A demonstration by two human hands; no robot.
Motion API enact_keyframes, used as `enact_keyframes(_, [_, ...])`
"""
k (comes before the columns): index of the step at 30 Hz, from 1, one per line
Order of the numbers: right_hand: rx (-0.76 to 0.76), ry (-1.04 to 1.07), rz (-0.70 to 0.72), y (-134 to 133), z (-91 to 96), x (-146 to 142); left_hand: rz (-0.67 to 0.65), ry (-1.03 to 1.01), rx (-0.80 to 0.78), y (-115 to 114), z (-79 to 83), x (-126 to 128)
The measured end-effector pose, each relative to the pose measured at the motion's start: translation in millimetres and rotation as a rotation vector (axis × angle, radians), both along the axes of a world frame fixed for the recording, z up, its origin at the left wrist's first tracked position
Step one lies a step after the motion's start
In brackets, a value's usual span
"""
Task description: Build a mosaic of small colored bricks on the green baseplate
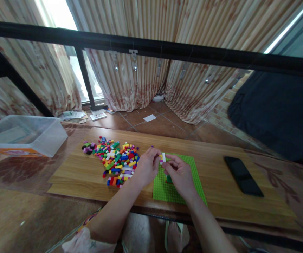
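Both my hands meet above the far left part of a green baseplate (193, 172). Between the fingertips of my right hand (180, 173) is a white toy brick (163, 157), held upright. My left hand (148, 165) pinches small yellow and purple bricks (161, 160) pressed against the white one; its fingers partly hide them. A dark green brick (168, 179) sits on the baseplate, half covered by my right hand. Left of my left hand, a loose pile of coloured bricks (120, 158) spreads over the wooden board (75, 172).
A black phone (243, 175) lies on the board at the right. A clear plastic bin (43, 137) stands at the left. Behind, a black metal rail (151, 45) crosses in front of striped curtains (130, 84). Papers (73, 116) lie beyond the board.
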State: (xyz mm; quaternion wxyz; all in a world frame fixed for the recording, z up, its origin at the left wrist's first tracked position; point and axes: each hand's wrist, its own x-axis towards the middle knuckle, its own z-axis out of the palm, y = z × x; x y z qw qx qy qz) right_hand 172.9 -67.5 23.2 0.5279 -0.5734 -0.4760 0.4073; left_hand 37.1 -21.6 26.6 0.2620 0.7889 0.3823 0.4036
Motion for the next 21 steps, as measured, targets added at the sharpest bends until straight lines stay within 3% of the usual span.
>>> enact_keyframes(8, [-0.035,0.172,-0.074,1.4,2.3,-4.9,0.036,-0.063,-0.025,-5.2,-2.8,5.8])
enact_keyframes(14, [-0.042,0.211,-0.091,1.8,1.4,-3.8,-0.013,-0.374,-0.383,1.2,-7.5,8.2])
enact_keyframes(21, [-0.054,0.216,-0.085,3.3,0.1,-3.6,0.001,-0.756,-0.769,2.6,-1.9,14.6])
